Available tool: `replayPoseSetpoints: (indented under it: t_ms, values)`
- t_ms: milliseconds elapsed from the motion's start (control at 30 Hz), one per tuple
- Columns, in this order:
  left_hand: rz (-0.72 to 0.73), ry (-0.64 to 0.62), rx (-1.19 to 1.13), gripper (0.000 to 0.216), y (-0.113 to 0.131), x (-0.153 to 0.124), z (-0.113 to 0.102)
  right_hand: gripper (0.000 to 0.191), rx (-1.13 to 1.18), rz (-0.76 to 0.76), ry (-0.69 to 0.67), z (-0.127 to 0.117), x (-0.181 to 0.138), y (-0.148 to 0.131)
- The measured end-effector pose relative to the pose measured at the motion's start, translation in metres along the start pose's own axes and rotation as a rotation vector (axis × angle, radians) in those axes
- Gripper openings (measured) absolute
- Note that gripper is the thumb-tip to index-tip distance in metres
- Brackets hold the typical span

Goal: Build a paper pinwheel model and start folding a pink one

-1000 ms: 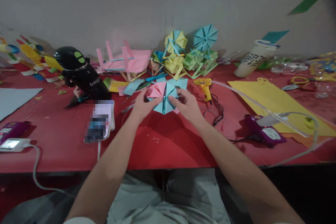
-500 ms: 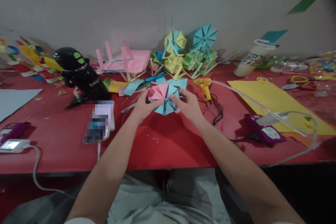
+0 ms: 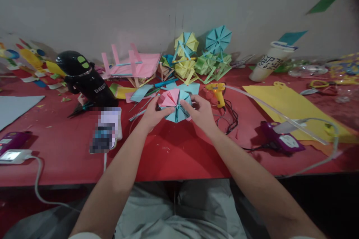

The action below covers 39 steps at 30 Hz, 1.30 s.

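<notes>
A folded paper wheel in pink and light blue segments sits between my two hands above the red table. My left hand grips its left edge, thumb pressed on the front. My right hand holds the right edge with thumb and fingers closed on the paper. A light blue paper sheet lies just behind the wheel.
A yellow glue gun with black cord lies right of my hands. A black bottle, a blurred phone, purple devices, yellow paper, a white cup and several finished paper wheels stand around.
Both hands have drawn the paper wheel's edges slightly closer together and turned it a little. The view has shifted a bit; nothing else moved.
</notes>
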<state>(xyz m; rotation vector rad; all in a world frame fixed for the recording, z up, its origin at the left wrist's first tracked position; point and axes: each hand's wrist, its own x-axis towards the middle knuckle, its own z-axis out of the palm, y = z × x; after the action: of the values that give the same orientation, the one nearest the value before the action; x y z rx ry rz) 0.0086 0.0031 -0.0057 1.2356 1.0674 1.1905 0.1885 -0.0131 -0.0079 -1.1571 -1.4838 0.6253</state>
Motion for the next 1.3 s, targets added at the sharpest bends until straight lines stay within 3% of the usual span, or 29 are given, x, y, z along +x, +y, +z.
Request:
replayPoseSetpoints:
  t_ms: [167, 333, 500, 600, 733, 800, 900, 1067, 1300]
  values:
    - [-0.076, -0.002, -0.243, 0.053, 0.008, 0.001, 0.003, 0.031, 0.063, -0.029, -0.032, -0.001, -0.002, -0.004]
    - [-0.159, 0.031, -0.428, 0.037, 0.017, 0.002, -0.001, 0.031, 0.129, -0.163, 0.024, -0.004, -0.004, -0.012]
    - [-0.189, 0.052, -0.436, 0.04, 0.015, 0.003, -0.001, 0.018, -0.007, -0.368, 0.146, -0.01, -0.004, -0.018]
    - [-0.124, 0.115, -0.323, 0.049, 0.01, 0.004, 0.001, 0.016, -0.094, -0.414, 0.103, -0.01, -0.003, -0.014]
    - [0.075, 0.146, -0.053, 0.051, 0.003, 0.003, 0.004, 0.023, -0.145, -0.346, -0.076, -0.004, -0.001, 0.0]
    - [0.13, 0.12, 0.038, 0.05, 0.003, 0.002, 0.004, 0.024, -0.166, -0.346, -0.101, -0.002, 0.0, 0.007]
    - [0.095, 0.053, 0.022, 0.046, 0.006, 0.001, 0.003, 0.019, -0.172, -0.322, -0.093, -0.002, 0.002, 0.011]
    - [-0.06, 0.034, -0.228, 0.037, 0.011, 0.004, -0.001, 0.019, -0.005, -0.128, -0.065, -0.007, 0.005, 0.013]
    - [0.156, 0.035, 0.042, 0.022, 0.01, 0.004, -0.007, 0.028, 0.226, 0.062, -0.15, -0.007, 0.009, 0.015]
